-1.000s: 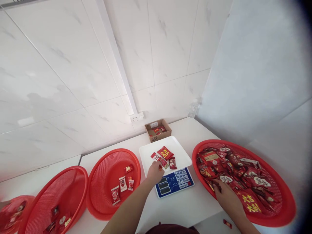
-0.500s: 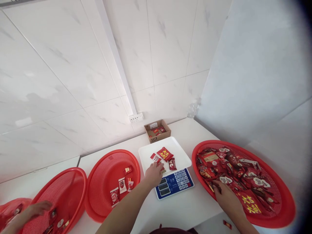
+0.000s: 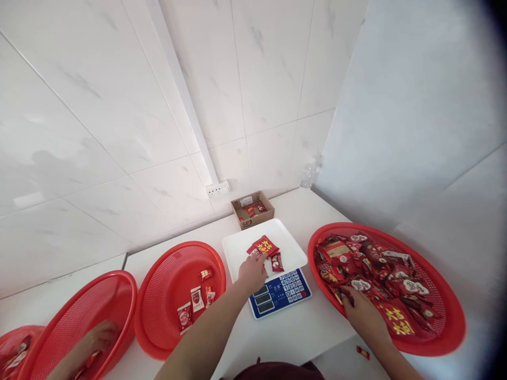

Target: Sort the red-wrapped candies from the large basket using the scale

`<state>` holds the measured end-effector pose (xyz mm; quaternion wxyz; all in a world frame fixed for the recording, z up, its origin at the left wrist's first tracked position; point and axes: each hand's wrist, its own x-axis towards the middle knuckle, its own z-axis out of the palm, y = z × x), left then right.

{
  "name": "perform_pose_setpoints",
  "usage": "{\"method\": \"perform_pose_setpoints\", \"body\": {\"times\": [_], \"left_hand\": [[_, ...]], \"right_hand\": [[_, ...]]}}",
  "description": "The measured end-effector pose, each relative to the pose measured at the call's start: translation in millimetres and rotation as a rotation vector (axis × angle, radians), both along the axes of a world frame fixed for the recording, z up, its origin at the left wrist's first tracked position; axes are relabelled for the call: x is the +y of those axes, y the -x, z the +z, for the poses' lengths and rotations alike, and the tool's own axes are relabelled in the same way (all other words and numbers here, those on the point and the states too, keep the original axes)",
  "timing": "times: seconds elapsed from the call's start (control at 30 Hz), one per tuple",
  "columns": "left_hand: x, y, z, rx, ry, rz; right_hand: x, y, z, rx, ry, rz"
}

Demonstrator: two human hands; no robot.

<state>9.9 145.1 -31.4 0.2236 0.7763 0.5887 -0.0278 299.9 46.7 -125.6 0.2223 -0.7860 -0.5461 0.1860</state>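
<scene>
My left hand [image 3: 252, 272] is over the white tray [image 3: 287, 240] of the digital scale [image 3: 280, 294], its bent fingers closed around small wrapped candies. A large red packet with yellow characters [image 3: 266, 245] and a red-and-white wrapper lie against its fingertips, and a dark red candy packet [image 3: 277, 262] sits just to their right. Part of what the fingers touch is hidden beneath them. My right hand [image 3: 366, 314] rests at the near left side of the right red basket [image 3: 451, 332], on a heap of red packets. Its thumb and curved fingers are apart, with nothing visible between them.
A red basket [image 3: 158, 295] with several candies stands left of the scale. Farther left, another person's hand [image 3: 97, 340] reaches into a second red basket [image 3: 130, 290]. Behind the scale are a cardboard box [image 3: 257, 215] holding packets and a clear plastic bottle [image 3: 308, 176].
My left hand has pushed the red-and-white wrapper up against the large red packet. My right hand stays at the basket's side. The other person's hand has moved right and deeper into its basket.
</scene>
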Motion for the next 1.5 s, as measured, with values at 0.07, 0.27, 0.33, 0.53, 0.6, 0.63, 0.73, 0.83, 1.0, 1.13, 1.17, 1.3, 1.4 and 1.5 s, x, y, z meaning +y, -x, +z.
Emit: {"method": "perform_pose_setpoints", "body": {"times": [0.07, 0.27, 0.33, 0.53, 0.6, 0.63, 0.73, 0.83, 1.0, 1.13, 1.17, 1.3, 1.4, 1.5], "left_hand": [[-3, -9, 0.5, 0.011, -0.026, -0.14], [-3, -12, -2.0, 0.07, -0.047, -0.219], [-5, -3, -1.5, 0.069, -0.049, -0.205], [-32, 34, -3.8, -0.382, 0.021, 0.193], [-46, 46, -6.6, -0.548, 0.075, 0.387], [-55, 52, -8.1, -0.603, 0.108, 0.46], [-81, 68, -12.6, -0.77, 0.262, 0.623], [-103, 76, -17.2, -0.948, 0.418, 0.749], [-112, 66, -18.7, -1.019, 0.481, 0.767], [-98, 48, -9.7, -1.11, 0.514, 0.787], [-92, 42, -7.0, -1.119, 0.515, 0.788], [-62, 20, 0.8, -1.094, 0.46, 0.771], [-33, 6, 3.8, -1.084, 0.391, 0.762], [-17, 2, 5.7, -1.043, 0.312, 0.777]], "right_hand": [[0, 0, -0.3, 0.001, -0.016, 0.001], [-1, 0, 0.2, -0.023, -0.013, 0.006], [-1, 0, -0.5, -0.03, -0.019, 0.01], [-2, 1, 0.2, -0.06, -0.014, 0.012], [-3, 2, 1.9, -0.071, 0.0, 0.012], [-3, 2, 2.8, -0.075, 0.008, 0.011], [-4, 3, 3.9, -0.075, 0.015, 0.011], [-4, 2, 2.6, -0.073, 0.0, 0.019], [-4, 0, -0.9, -0.08, -0.008, 0.008], [-5, 2, -0.2, -0.081, -0.01, 0.006], [-5, 2, 0.7, -0.084, -0.012, 0.001], [-5, 4, 6.5, -0.084, 0.015, -0.007], [-5, 5, 10.5, -0.075, 0.047, -0.007], [-6, 5, 11.1, -0.07, 0.054, -0.007]]}}
